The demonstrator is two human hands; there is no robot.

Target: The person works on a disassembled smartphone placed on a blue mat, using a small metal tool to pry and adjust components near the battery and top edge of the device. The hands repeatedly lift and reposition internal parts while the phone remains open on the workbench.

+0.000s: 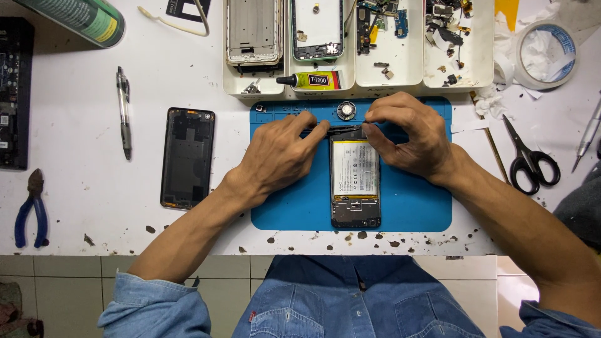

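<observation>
An opened phone (pixel 355 181) lies lengthwise on a blue mat (pixel 413 206) at the middle of the white worktop (pixel 81 206). Its back is off, showing a pale silver battery that fills most of the body and dark circuitry at the near end. The left hand (pixel 275 153) rests on the mat with its fingers curled, fingertips pressing at the phone's far left corner. The right hand (pixel 410 134) is pinched at the far right corner; whether it grips a small part there cannot be told. Just beyond the hands, a small round metal part (pixel 346 110) sits on the mat. A dark phone back cover (pixel 187 158) lies left of the mat, a pen (pixel 124 112) farther left, blue-handled pliers (pixel 31 209) near the edge. Black scissors (pixel 531 159) lie to the right. White trays (pixel 388 69) of phone parts stand behind the mat, with a glue tube (pixel 311 80). The worktop is chipped and spotted along its near edge; pale tiles show beneath.
</observation>
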